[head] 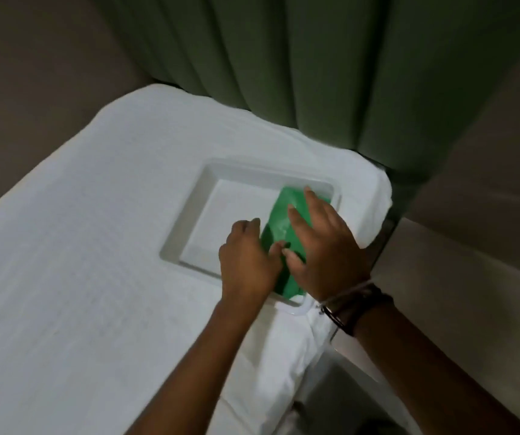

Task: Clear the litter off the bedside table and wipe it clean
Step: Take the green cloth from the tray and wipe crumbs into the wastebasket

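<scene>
**Both hands on green cloth in white tray**

Right hand (321, 243): palm down, fingers spread flat on a green cloth (280, 227), pressing it rather than gripping; thumb tip sits at the cloth's near-middle. Dark bands and a pale string (351, 301) wrap the right wrist.

Left hand (247, 255): fingers curled loosely, knuckles up, fingertips touching the cloth's left edge. Cannot tell whether it pinches the fabric or just rests against it. The thumbs of the two hands nearly meet over the cloth.

Green cloth: crumpled and partly folded, lying in the right half of the tray, running from the far right corner to the near right corner. Much of it is covered by the right hand.

Tray (189, 221): white, rectangular, raised rim, rounded corners, inner floor bare on the left side. It sits on a white bed sheet (79, 230), near the bed's head-end right corner.

Beyond the tray: green padded headboard (299, 64) with vertical channels, directly behind the bed. Right of the bed, a pale bench (459, 302) surface, only partly in view. Beige wall (32, 58) on the left. Frame is slightly blurred.
</scene>
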